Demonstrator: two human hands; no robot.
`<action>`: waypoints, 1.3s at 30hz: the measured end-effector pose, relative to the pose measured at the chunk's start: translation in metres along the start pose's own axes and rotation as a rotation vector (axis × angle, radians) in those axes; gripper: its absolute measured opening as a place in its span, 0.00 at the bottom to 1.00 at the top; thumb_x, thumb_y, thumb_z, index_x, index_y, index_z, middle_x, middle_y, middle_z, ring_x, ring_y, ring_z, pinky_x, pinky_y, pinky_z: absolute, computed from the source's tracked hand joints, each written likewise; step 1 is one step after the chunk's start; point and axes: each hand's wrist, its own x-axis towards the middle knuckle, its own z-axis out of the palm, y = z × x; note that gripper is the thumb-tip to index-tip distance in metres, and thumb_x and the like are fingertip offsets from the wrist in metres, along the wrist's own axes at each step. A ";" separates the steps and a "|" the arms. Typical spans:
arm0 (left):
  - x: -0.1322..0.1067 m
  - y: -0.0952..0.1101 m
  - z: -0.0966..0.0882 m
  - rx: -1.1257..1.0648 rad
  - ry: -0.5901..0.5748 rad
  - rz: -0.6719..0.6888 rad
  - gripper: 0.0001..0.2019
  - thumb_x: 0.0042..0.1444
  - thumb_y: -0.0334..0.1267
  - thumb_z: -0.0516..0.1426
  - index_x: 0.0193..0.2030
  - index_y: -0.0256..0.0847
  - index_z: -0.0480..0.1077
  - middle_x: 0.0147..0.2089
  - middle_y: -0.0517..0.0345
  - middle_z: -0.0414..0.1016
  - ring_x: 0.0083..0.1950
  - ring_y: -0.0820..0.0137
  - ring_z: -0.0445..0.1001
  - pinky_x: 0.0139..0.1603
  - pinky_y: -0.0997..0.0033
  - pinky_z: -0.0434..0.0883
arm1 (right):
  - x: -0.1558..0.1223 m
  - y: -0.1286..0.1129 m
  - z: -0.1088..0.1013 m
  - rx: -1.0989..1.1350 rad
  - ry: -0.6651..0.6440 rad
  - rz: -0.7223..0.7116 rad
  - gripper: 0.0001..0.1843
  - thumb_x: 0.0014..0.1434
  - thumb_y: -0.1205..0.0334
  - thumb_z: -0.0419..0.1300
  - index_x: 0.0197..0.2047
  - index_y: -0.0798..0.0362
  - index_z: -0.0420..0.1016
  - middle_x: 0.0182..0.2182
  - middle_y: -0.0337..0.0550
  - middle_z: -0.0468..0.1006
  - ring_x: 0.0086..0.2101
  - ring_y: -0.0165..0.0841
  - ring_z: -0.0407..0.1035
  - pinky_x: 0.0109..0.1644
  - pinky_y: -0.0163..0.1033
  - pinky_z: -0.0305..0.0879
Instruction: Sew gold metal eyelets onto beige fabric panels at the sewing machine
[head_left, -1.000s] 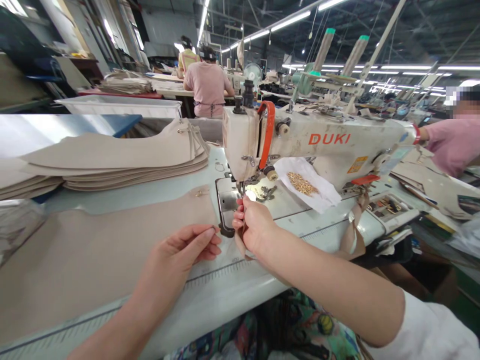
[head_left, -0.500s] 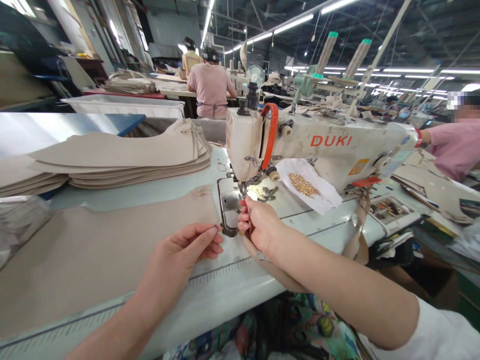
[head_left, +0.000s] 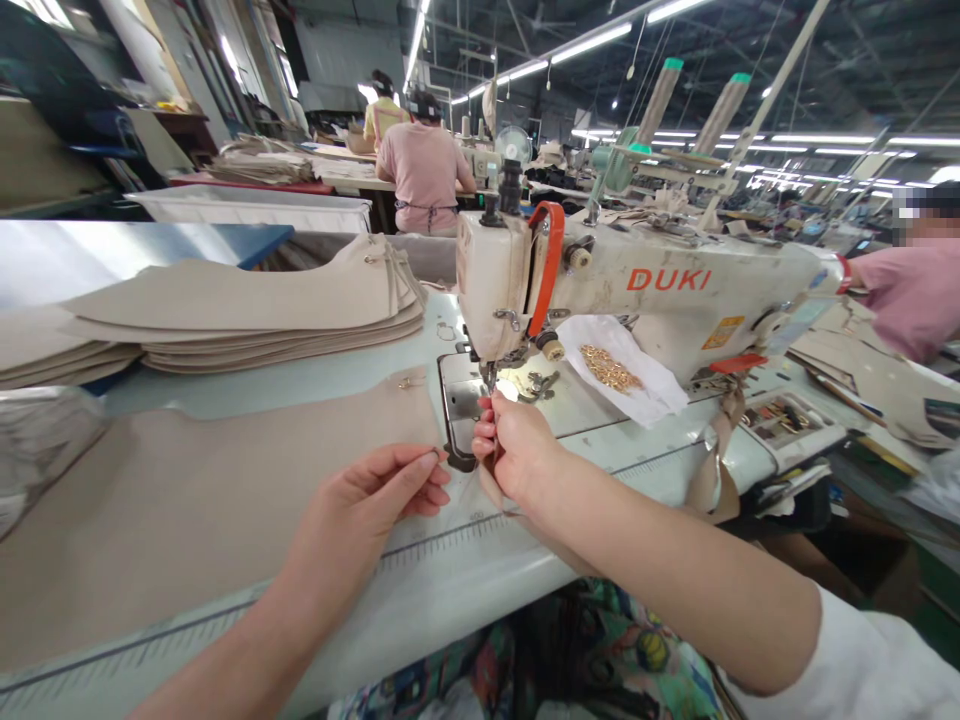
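Note:
My right hand (head_left: 517, 440) is closed around a narrow beige fabric strip (head_left: 489, 488) just in front of the needle area of a white sewing machine (head_left: 637, 275). The strip hangs in a loop below that hand and passes under the forearm. To its left, my left hand (head_left: 397, 485) holds thumb and index finger in a pinch; anything between the tips is too small to name. Beneath the left forearm lies a large flat beige fabric panel (head_left: 225, 480) with a small metal ring fitting (head_left: 409, 383) near its far right corner.
Stacked beige panels (head_left: 277, 300) lie behind the flat one. Small gold metal parts (head_left: 607, 367) rest on a white sheet (head_left: 660, 395) beside the machine. A tray of small parts (head_left: 791, 415) sits at the right. Plastic wrapping (head_left: 45, 440) lies far left. Other people work beyond.
The view has shifted slightly. Below my right hand, the loop of the strip hangs a little differently. Both hands keep nearly the same pose.

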 end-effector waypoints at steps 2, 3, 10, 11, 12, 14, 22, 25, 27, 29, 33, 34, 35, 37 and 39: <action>0.000 0.001 0.000 0.005 0.006 0.000 0.15 0.41 0.48 0.65 0.28 0.38 0.76 0.26 0.56 0.78 0.26 0.71 0.73 0.30 0.74 0.73 | 0.000 0.000 -0.001 -0.002 -0.004 0.007 0.17 0.68 0.64 0.44 0.26 0.54 0.59 0.16 0.28 0.53 0.12 0.18 0.45 0.12 0.23 0.41; 0.000 0.001 -0.001 0.007 0.010 -0.001 0.15 0.41 0.49 0.65 0.28 0.38 0.76 0.26 0.56 0.78 0.26 0.71 0.73 0.30 0.73 0.73 | -0.001 -0.001 -0.002 -0.004 -0.008 0.011 0.17 0.68 0.64 0.45 0.26 0.54 0.59 0.17 0.28 0.53 0.12 0.18 0.45 0.12 0.23 0.41; 0.000 0.000 0.000 0.010 -0.005 0.000 0.15 0.41 0.49 0.65 0.28 0.38 0.76 0.26 0.57 0.78 0.26 0.72 0.73 0.30 0.75 0.72 | -0.003 -0.002 -0.007 -0.018 -0.035 0.000 0.17 0.67 0.64 0.46 0.25 0.55 0.60 0.17 0.29 0.54 0.13 0.18 0.46 0.12 0.23 0.41; 0.001 -0.001 0.000 0.007 -0.004 0.000 0.15 0.42 0.48 0.65 0.28 0.38 0.76 0.26 0.57 0.78 0.26 0.72 0.73 0.30 0.75 0.73 | -0.003 -0.003 -0.007 -0.016 -0.037 -0.009 0.17 0.67 0.64 0.47 0.25 0.55 0.60 0.17 0.29 0.54 0.13 0.18 0.46 0.12 0.24 0.41; 0.001 -0.001 0.000 0.004 -0.003 0.001 0.15 0.42 0.48 0.65 0.28 0.38 0.76 0.26 0.57 0.78 0.26 0.72 0.73 0.30 0.75 0.73 | -0.002 -0.003 -0.006 -0.015 -0.039 -0.017 0.17 0.67 0.64 0.47 0.26 0.55 0.61 0.17 0.29 0.54 0.13 0.18 0.46 0.12 0.24 0.41; 0.001 -0.002 0.000 0.000 -0.006 0.003 0.15 0.41 0.48 0.65 0.29 0.38 0.76 0.26 0.57 0.78 0.26 0.72 0.73 0.30 0.75 0.73 | -0.001 -0.004 -0.005 -0.011 -0.041 -0.029 0.16 0.67 0.64 0.47 0.26 0.55 0.61 0.17 0.29 0.55 0.12 0.18 0.46 0.12 0.23 0.41; -0.001 0.000 0.001 0.005 -0.002 0.002 0.14 0.42 0.48 0.65 0.28 0.38 0.76 0.26 0.57 0.78 0.26 0.72 0.73 0.30 0.75 0.72 | -0.002 0.000 0.000 0.013 -0.007 -0.021 0.17 0.68 0.63 0.45 0.26 0.55 0.59 0.17 0.28 0.53 0.12 0.18 0.46 0.13 0.23 0.41; -0.002 0.002 0.001 0.003 0.001 0.006 0.13 0.42 0.48 0.65 0.28 0.38 0.76 0.25 0.57 0.78 0.26 0.71 0.73 0.30 0.74 0.72 | -0.002 0.000 0.000 0.019 -0.005 -0.007 0.17 0.68 0.62 0.45 0.26 0.54 0.59 0.17 0.28 0.53 0.12 0.18 0.46 0.13 0.23 0.41; -0.001 0.002 0.001 0.001 0.004 0.008 0.14 0.42 0.48 0.65 0.28 0.38 0.76 0.25 0.56 0.78 0.26 0.71 0.73 0.30 0.73 0.73 | -0.002 -0.001 -0.001 0.020 -0.008 0.004 0.18 0.68 0.62 0.45 0.26 0.54 0.59 0.17 0.28 0.53 0.13 0.18 0.46 0.13 0.23 0.41; -0.001 0.002 0.001 0.002 0.005 0.012 0.14 0.41 0.48 0.65 0.28 0.38 0.76 0.26 0.56 0.78 0.26 0.70 0.73 0.30 0.73 0.73 | -0.004 -0.002 -0.002 0.020 -0.013 0.013 0.18 0.68 0.63 0.44 0.26 0.55 0.59 0.17 0.28 0.53 0.13 0.18 0.45 0.13 0.23 0.41; 0.000 0.002 0.001 0.010 -0.001 0.017 0.13 0.42 0.48 0.64 0.27 0.38 0.76 0.25 0.56 0.78 0.26 0.71 0.73 0.30 0.73 0.72 | -0.008 -0.005 -0.004 0.008 -0.026 0.036 0.17 0.67 0.65 0.44 0.25 0.55 0.58 0.17 0.28 0.52 0.13 0.18 0.46 0.13 0.23 0.41; -0.001 0.002 0.001 0.011 -0.003 0.017 0.13 0.42 0.48 0.64 0.27 0.38 0.76 0.25 0.56 0.78 0.26 0.71 0.73 0.30 0.73 0.72 | -0.009 -0.005 -0.004 0.004 -0.028 0.040 0.17 0.67 0.65 0.45 0.25 0.55 0.58 0.17 0.28 0.51 0.13 0.19 0.46 0.13 0.24 0.41; -0.001 0.002 0.002 0.012 -0.003 0.017 0.13 0.42 0.48 0.64 0.27 0.38 0.76 0.26 0.56 0.78 0.26 0.71 0.73 0.30 0.73 0.72 | -0.010 -0.005 -0.005 -0.001 -0.029 0.042 0.17 0.67 0.66 0.45 0.25 0.55 0.58 0.17 0.28 0.51 0.13 0.19 0.46 0.13 0.24 0.41; -0.002 0.003 0.002 0.011 0.000 0.018 0.13 0.42 0.47 0.64 0.27 0.38 0.76 0.25 0.56 0.78 0.26 0.70 0.73 0.30 0.72 0.72 | -0.012 -0.004 -0.007 -0.009 -0.029 0.036 0.17 0.67 0.66 0.45 0.25 0.55 0.58 0.17 0.28 0.52 0.13 0.19 0.45 0.13 0.24 0.41; -0.003 0.004 0.002 0.011 0.002 0.020 0.13 0.43 0.47 0.64 0.27 0.38 0.75 0.26 0.56 0.78 0.26 0.70 0.73 0.30 0.72 0.72 | -0.012 -0.003 -0.009 -0.015 -0.028 0.022 0.16 0.67 0.66 0.46 0.25 0.55 0.59 0.18 0.29 0.53 0.13 0.18 0.45 0.13 0.24 0.41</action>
